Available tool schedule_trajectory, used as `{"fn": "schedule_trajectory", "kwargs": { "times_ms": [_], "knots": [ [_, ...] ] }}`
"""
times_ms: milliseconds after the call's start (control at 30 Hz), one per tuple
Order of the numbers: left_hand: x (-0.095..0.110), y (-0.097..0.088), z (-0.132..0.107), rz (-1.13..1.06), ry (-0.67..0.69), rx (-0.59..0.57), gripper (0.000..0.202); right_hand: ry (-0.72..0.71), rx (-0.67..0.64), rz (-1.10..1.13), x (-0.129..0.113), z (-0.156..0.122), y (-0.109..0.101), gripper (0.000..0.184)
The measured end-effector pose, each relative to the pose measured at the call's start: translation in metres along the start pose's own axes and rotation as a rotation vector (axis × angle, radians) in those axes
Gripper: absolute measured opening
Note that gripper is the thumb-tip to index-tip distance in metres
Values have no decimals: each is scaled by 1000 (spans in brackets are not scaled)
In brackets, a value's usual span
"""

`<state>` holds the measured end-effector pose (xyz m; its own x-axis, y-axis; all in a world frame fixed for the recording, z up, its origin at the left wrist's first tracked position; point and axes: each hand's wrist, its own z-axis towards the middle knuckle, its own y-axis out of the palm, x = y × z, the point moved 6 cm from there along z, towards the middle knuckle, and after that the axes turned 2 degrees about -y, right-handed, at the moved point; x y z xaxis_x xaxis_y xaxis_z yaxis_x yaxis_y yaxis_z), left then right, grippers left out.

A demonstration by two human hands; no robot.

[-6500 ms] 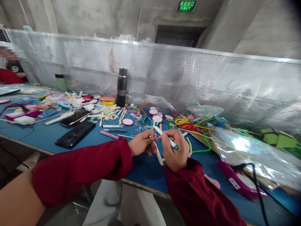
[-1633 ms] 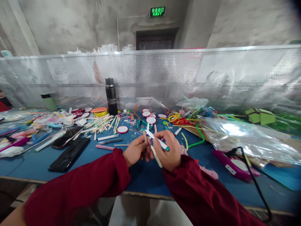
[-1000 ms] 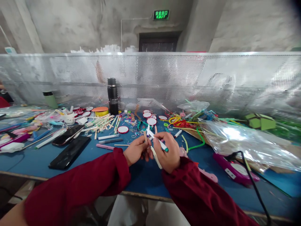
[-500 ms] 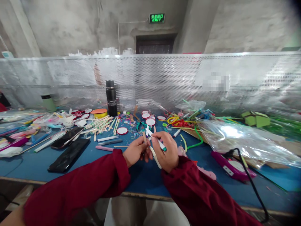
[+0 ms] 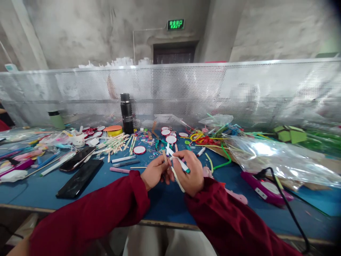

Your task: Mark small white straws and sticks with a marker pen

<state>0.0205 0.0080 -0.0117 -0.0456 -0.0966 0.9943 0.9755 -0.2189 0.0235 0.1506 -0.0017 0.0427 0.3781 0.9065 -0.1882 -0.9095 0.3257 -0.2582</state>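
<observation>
Both hands meet over the blue table (image 5: 170, 202), a little above its front edge. My right hand (image 5: 189, 172) is closed around a white marker (image 5: 179, 161) with a green end, its tip pointing up and left. My left hand (image 5: 154, 172) pinches flat wooden craft sticks (image 5: 177, 179); one pale stick slants down between the two hands, and a short brown one (image 5: 164, 156) sticks up by my fingertips. The marker's tip rests against the sticks. Both sleeves are dark red.
Two black phones (image 5: 79, 173) lie at the left. A black flask (image 5: 127, 113) stands at the back by loose craft sticks (image 5: 117, 141) and round red-rimmed discs (image 5: 139, 149). Pipe cleaners (image 5: 210, 139), a clear plastic bag (image 5: 271, 158) and a purple tool with a black cord (image 5: 262, 184) lie right.
My hands stay together with the marker and sticks. The view has dipped slightly, so the table and the exit sign sit a little lower.
</observation>
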Motion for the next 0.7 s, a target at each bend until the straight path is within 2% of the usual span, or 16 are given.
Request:
{"fn": "schedule_trajectory", "kwargs": {
  "times_ms": [367, 700],
  "knots": [
    [-3, 5, -2, -28, -15, -29, 59, 36, -7, -22, 3, -1, 0, 8],
    [-1, 3, -3, -59, 2, -7, 58, -20, -8, -9, -5, 1, 1, 7]
  ]
}}
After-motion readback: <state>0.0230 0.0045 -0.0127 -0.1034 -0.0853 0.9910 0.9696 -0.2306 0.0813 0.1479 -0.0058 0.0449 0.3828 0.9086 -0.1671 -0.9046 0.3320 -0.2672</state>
